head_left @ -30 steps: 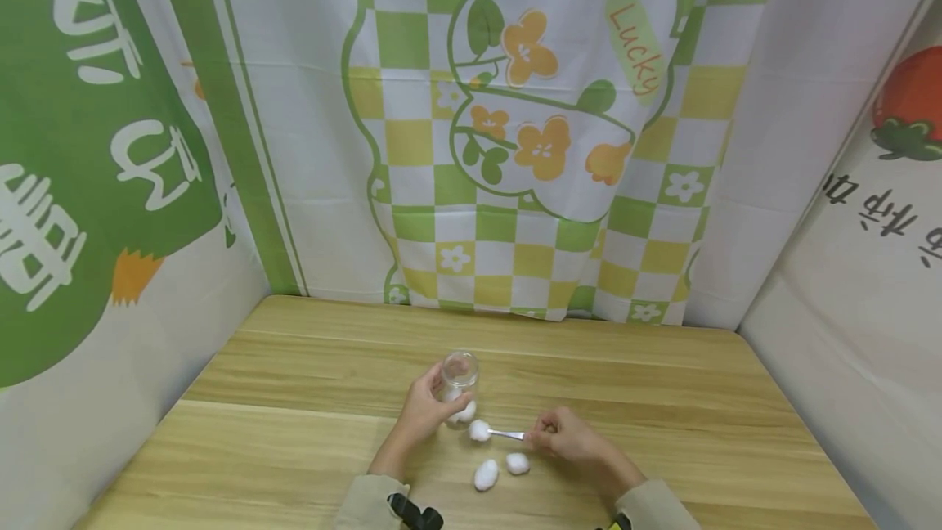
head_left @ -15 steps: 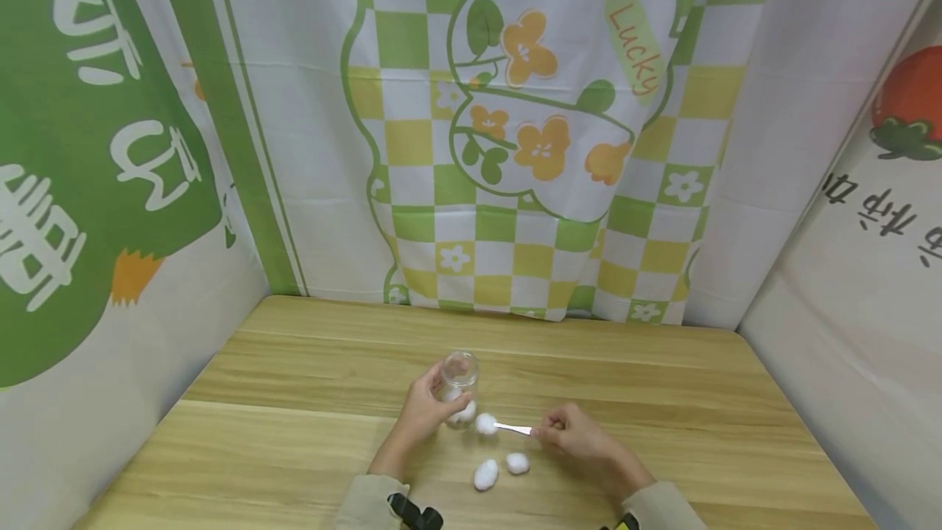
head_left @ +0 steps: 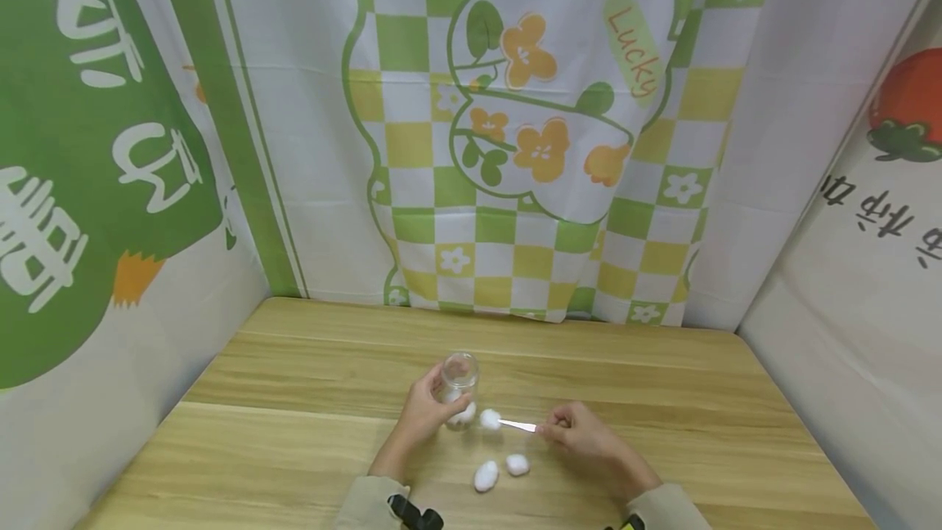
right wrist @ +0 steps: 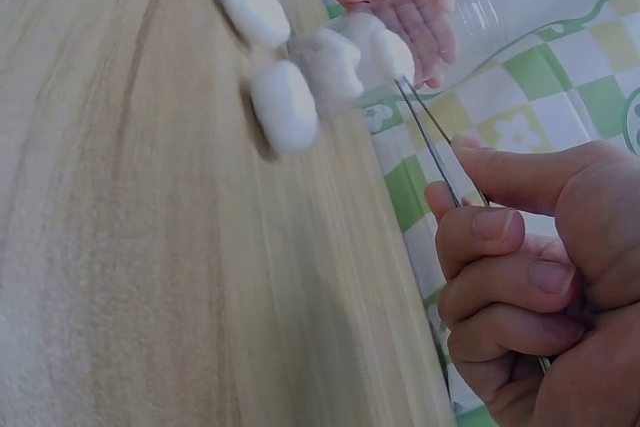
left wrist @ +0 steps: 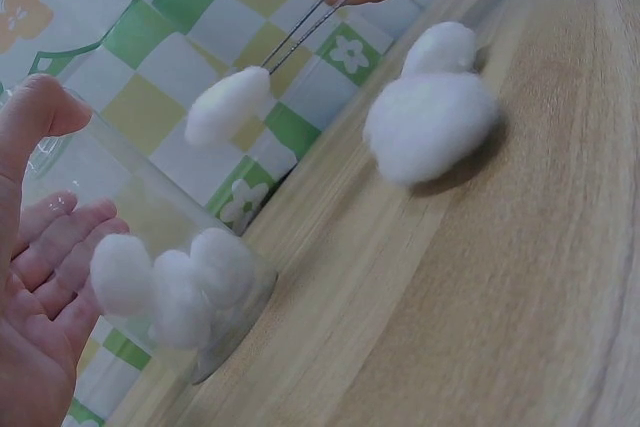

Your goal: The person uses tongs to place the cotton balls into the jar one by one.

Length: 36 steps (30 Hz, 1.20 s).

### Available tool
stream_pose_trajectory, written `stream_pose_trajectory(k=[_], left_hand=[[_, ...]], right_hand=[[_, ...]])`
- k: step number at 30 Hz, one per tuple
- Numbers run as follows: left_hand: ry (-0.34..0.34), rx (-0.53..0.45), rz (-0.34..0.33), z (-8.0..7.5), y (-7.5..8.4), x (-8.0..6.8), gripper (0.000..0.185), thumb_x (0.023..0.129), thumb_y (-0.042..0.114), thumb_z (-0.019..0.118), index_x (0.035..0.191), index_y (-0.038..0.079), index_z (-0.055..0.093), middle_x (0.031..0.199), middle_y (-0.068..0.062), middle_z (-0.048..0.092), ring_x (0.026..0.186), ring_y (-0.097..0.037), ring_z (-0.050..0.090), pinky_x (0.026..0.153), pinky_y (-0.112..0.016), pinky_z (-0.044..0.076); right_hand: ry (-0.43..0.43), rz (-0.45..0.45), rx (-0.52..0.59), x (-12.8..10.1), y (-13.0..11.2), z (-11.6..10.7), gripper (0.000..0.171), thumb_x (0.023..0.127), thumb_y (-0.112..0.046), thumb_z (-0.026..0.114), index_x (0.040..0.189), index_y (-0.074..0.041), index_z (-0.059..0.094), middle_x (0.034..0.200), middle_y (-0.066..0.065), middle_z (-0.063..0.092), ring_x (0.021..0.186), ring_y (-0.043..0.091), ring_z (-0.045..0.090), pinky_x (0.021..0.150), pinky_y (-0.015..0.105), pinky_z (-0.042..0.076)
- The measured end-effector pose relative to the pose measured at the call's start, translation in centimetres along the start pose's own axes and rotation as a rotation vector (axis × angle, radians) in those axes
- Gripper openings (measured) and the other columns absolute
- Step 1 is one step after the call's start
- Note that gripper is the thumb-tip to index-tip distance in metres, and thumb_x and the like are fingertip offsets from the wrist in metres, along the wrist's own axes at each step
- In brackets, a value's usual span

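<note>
My left hand [head_left: 423, 415] holds an upright clear glass jar [head_left: 460, 368] on the table, thumb on one side and fingers round the other. Several white cotton balls [left wrist: 180, 297] lie at the bottom of the jar, seen through its wall in the left wrist view. To the right, my right hand [head_left: 580, 437] grips metal tweezers [head_left: 519, 425]. Pinched in the tweezers' tips is one cotton ball [left wrist: 228, 107], raised above the wood and outside the jar. In the right wrist view, that ball overlaps the jar [right wrist: 480, 17].
Two loose cotton balls, one longer [head_left: 486, 476] and one rounder [head_left: 518, 464], lie on the wooden table [head_left: 294, 432] in front of the jar. A printed checked curtain [head_left: 515, 268] hangs behind the table's far edge, with fabric walls at both sides.
The tweezers and their cotton ball have risen and shifted slightly right and away from me, along with my right hand. My left hand and the jar have stayed in place.
</note>
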<state>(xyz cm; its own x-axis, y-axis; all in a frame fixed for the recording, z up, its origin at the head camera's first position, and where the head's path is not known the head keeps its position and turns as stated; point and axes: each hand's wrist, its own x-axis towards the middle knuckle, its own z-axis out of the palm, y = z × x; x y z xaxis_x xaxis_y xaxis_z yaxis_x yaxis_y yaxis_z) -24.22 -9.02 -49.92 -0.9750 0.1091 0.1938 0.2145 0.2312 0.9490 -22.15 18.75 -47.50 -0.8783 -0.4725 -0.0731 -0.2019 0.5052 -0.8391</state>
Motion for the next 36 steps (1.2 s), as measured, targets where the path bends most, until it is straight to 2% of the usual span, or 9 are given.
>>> stream_pose_trajectory(k=[9, 16, 20, 29, 36], left_hand=[[-0.006, -0.006, -0.002, 0.0, 0.2, -0.2, 0.067, 0.081, 0.014, 0.075, 0.138, -0.006, 0.045, 0.139, -0.026, 0.053, 0.132, -0.043, 0.049, 0.114, -0.052, 0.041], [-0.004, 0.006, -0.012, 0.0, 0.2, -0.2, 0.070, 0.081, 0.015, 0.076, 0.139, -0.008, 0.043, 0.141, -0.028, 0.050, 0.132, -0.044, 0.048, 0.113, -0.053, 0.041], [-0.006, 0.015, -0.024, -0.1, 0.2, -0.2, 0.072, 0.081, 0.016, 0.076, 0.140, -0.008, 0.042, 0.142, -0.029, 0.049, 0.132, -0.045, 0.048, 0.112, -0.054, 0.042], [-0.005, 0.005, -0.023, -0.1, 0.2, -0.2, 0.071, 0.081, 0.016, 0.076, 0.139, -0.008, 0.043, 0.141, -0.028, 0.051, 0.132, -0.044, 0.048, 0.113, -0.053, 0.041], [0.005, -0.018, 0.003, 0.1, 0.0, 0.0, 0.061, 0.080, 0.012, 0.076, 0.133, -0.004, 0.051, 0.134, -0.024, 0.058, 0.130, -0.041, 0.052, 0.113, -0.053, 0.041]], right_hand=[[0.000, 0.000, 0.067, -0.5, -0.6, -0.4, 0.032, 0.094, -0.015, 0.060, 0.080, 0.014, 0.057, 0.061, -0.008, 0.043, 0.052, -0.002, 0.037, 0.046, 0.011, 0.030], [0.002, -0.008, 0.064, -0.8, -1.3, -1.1, 0.037, 0.094, -0.016, 0.060, 0.080, 0.018, 0.053, 0.058, -0.010, 0.040, 0.051, -0.002, 0.035, 0.046, 0.011, 0.028], [-0.003, 0.001, 0.097, -0.9, -1.5, -1.4, 0.037, 0.094, -0.015, 0.060, 0.080, 0.017, 0.051, 0.058, -0.010, 0.038, 0.051, -0.001, 0.034, 0.046, 0.012, 0.027], [0.021, 0.049, 0.153, -1.2, -2.5, -2.0, 0.034, 0.095, -0.017, 0.059, 0.085, 0.015, 0.056, 0.057, -0.010, 0.036, 0.051, 0.002, 0.031, 0.047, 0.013, 0.026], [0.031, 0.048, 0.176, -1.4, -3.5, -2.5, 0.039, 0.095, -0.016, 0.059, 0.087, 0.021, 0.052, 0.054, -0.009, 0.033, 0.049, 0.002, 0.028, 0.045, 0.014, 0.023]])
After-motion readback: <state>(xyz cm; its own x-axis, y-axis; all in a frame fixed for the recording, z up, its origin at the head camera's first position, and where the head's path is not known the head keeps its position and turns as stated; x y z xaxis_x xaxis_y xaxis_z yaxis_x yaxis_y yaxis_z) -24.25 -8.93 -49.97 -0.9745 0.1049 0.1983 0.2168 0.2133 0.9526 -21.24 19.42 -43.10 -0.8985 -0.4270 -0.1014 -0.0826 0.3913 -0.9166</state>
